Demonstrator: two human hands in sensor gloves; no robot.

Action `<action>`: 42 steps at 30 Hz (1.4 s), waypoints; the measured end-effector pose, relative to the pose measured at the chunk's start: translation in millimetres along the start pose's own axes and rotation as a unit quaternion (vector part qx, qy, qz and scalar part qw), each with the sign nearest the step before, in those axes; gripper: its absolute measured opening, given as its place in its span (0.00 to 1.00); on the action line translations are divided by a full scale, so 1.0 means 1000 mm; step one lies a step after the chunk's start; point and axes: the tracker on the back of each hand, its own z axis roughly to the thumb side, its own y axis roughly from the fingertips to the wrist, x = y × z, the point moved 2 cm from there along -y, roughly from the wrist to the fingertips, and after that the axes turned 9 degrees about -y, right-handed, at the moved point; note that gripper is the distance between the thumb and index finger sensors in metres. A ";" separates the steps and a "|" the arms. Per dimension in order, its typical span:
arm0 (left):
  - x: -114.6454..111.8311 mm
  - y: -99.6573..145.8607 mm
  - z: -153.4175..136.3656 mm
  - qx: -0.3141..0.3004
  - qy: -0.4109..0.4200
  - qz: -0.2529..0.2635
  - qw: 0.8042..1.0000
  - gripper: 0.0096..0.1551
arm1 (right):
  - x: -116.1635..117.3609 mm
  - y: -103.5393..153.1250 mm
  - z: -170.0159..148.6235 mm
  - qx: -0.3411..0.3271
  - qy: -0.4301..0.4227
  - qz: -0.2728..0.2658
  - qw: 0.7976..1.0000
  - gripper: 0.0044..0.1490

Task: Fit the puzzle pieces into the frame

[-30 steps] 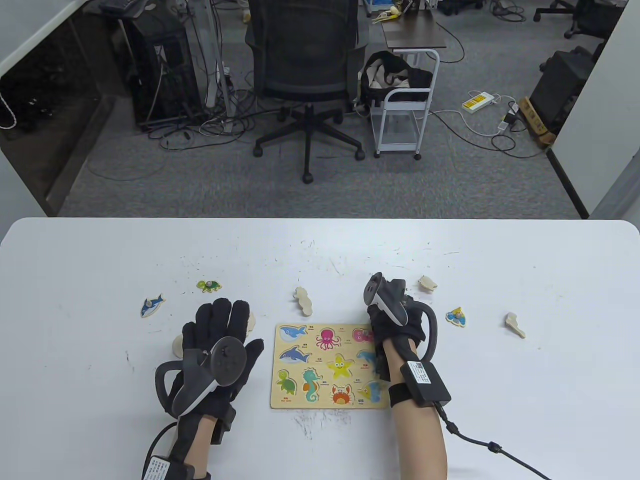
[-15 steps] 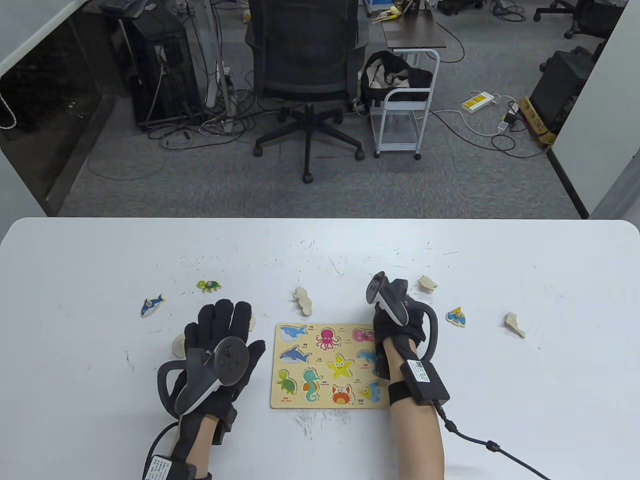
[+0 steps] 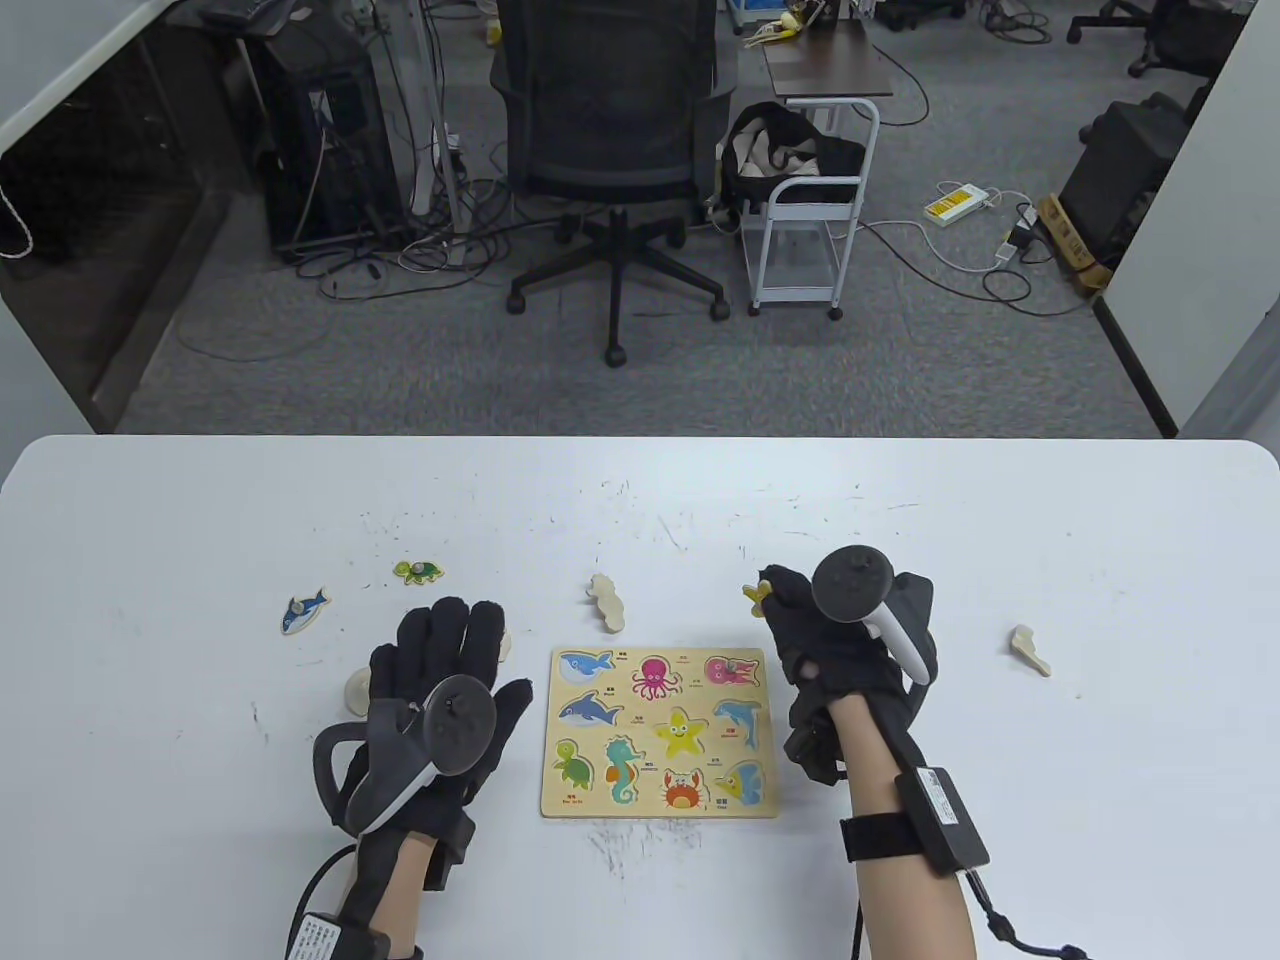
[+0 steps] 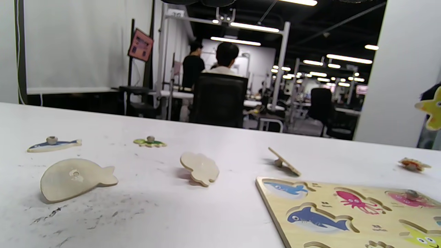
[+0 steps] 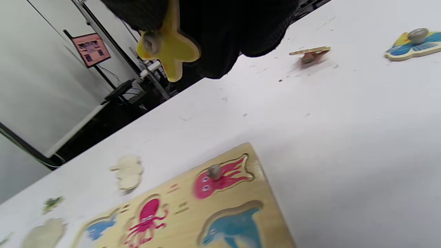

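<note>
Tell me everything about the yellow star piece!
The yellow starfish piece is a flat, wooden-looking cutout with rounded arms, pale edges and a small grey knob on its yellow face. The right hand holds it in the air, gloved fingers around its upper part, beyond the far right corner of the puzzle board. It is tilted rather than lying flat and touches neither table nor board. From the table view only one yellow tip peeks past the glove.

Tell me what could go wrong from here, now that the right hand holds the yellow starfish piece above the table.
1. The right hand grips the starfish piece by its edge, off beyond the frame; it could slip on the way to its slot.
2. Several pieces, such as the whale piece, lie face down and could be mistaken for one another.
</note>
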 end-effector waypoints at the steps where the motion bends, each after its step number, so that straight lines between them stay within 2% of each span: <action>1: 0.001 0.001 0.000 0.000 0.002 0.003 1.000 0.47 | -0.002 0.009 0.004 -0.015 -0.017 0.007 1.000 0.30; 4: 0.006 0.003 0.004 -0.007 0.011 0.004 1.000 0.47 | -0.004 0.032 0.014 -0.050 -0.023 0.020 0.998 0.30; 8: 0.015 0.009 0.011 -0.036 0.080 0.009 0.996 0.47 | -0.002 0.063 0.024 -0.096 -0.030 0.025 0.995 0.29; 13: 0.027 0.016 0.025 -0.070 0.115 0.010 0.991 0.47 | 0.005 0.088 0.032 -0.136 -0.062 0.020 0.989 0.29; 17: 0.032 0.017 0.033 -0.087 0.182 0.003 0.979 0.47 | 0.012 0.096 0.041 -0.164 -0.115 0.042 0.979 0.29; 23: 0.027 0.011 0.049 -0.137 0.304 -0.048 0.941 0.45 | 0.026 0.100 0.057 -0.207 -0.132 0.069 0.967 0.29; 27: 0.020 0.009 0.056 -0.161 0.347 -0.069 0.921 0.44 | 0.036 0.100 0.060 -0.223 -0.170 0.096 0.955 0.29; 30: 0.017 0.011 0.057 -0.163 0.375 -0.069 0.910 0.41 | 0.039 0.101 0.060 -0.224 -0.167 0.088 0.956 0.28; 35: 0.016 0.013 0.058 -0.145 0.378 -0.046 0.913 0.35 | 0.044 0.102 0.064 -0.235 -0.180 0.095 0.950 0.28; 38: 0.018 0.013 0.058 -0.127 0.347 -0.015 0.929 0.30 | 0.045 0.103 0.065 -0.236 -0.167 0.091 0.953 0.28; 42: 0.017 0.013 0.059 -0.128 0.335 -0.008 0.933 0.27 | 0.045 0.103 0.064 -0.233 -0.163 0.095 0.954 0.28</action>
